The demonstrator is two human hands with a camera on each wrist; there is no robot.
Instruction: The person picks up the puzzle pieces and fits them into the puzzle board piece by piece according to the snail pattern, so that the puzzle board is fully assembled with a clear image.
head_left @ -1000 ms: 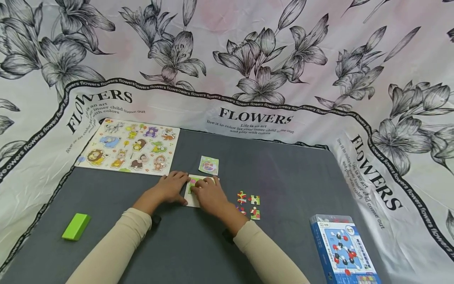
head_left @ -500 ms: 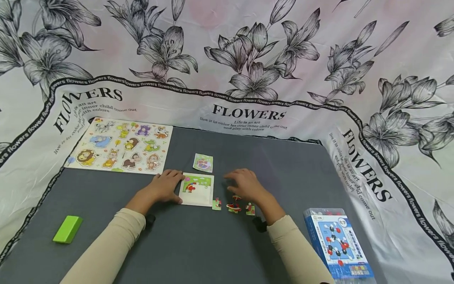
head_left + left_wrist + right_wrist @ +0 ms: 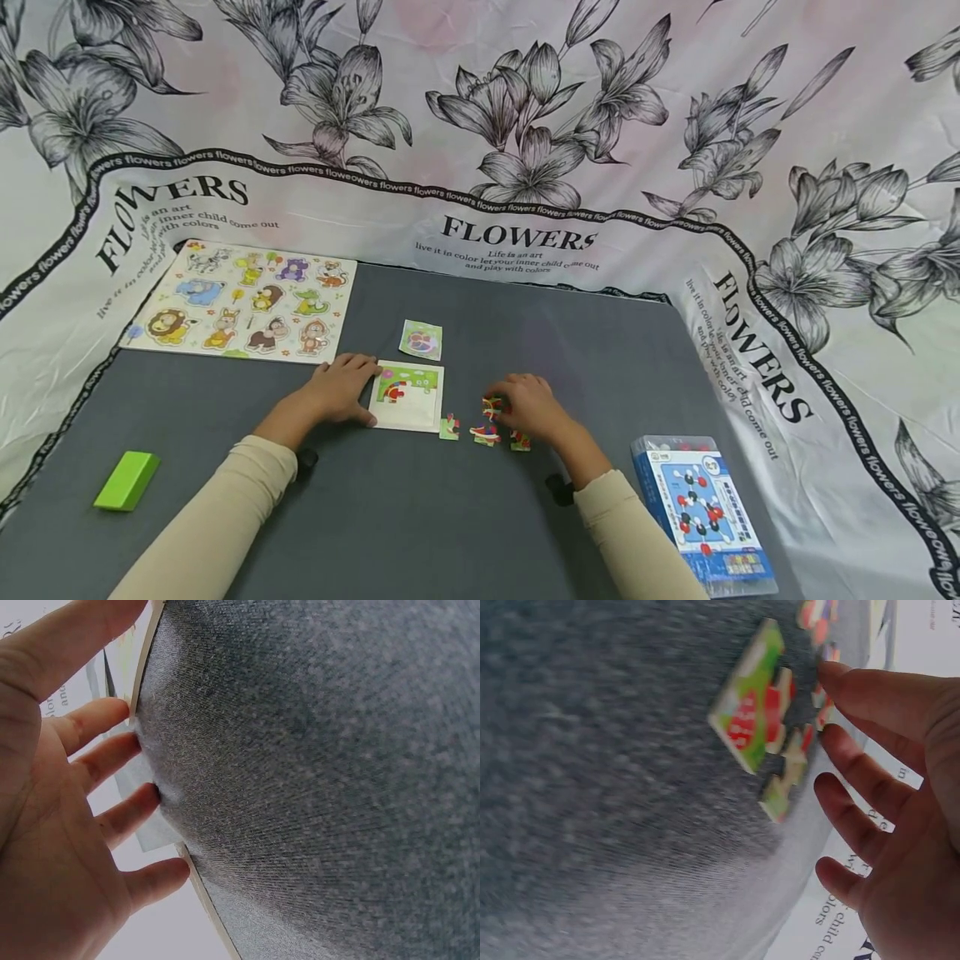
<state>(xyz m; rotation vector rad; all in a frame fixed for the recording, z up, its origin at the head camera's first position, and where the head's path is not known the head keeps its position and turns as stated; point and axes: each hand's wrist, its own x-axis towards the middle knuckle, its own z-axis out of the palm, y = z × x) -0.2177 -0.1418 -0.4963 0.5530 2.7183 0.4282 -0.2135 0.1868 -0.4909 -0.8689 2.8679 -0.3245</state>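
Note:
A small square puzzle tray [image 3: 420,415] lies mid-table, its upper part filled with green and red pieces, the rest bare cream. My left hand [image 3: 337,390] rests along its left side, fingers extended, thumb by the lower corner and fingertips by the upper one. To the right of the tray, my right hand [image 3: 534,407] pinches a red and yellow puzzle piece [image 3: 491,405] between thumb and index finger. In the right wrist view the other fingers spread over the table. Loose pieces lie nearby: a green one [image 3: 449,427], a red and white one [image 3: 485,434] and another green one [image 3: 520,442].
Behind the tray is a small picture card [image 3: 421,340]. An animal puzzle board [image 3: 247,302] lies back left, a green block [image 3: 127,481] front left, and a blue molecule-kit box [image 3: 703,512] front right. A flower-printed cloth [image 3: 517,183] rises behind the grey table.
My right hand has left the tray, uncovering a red piece in it, and moved right and down to the loose pieces. My left hand stays at the tray's left side.

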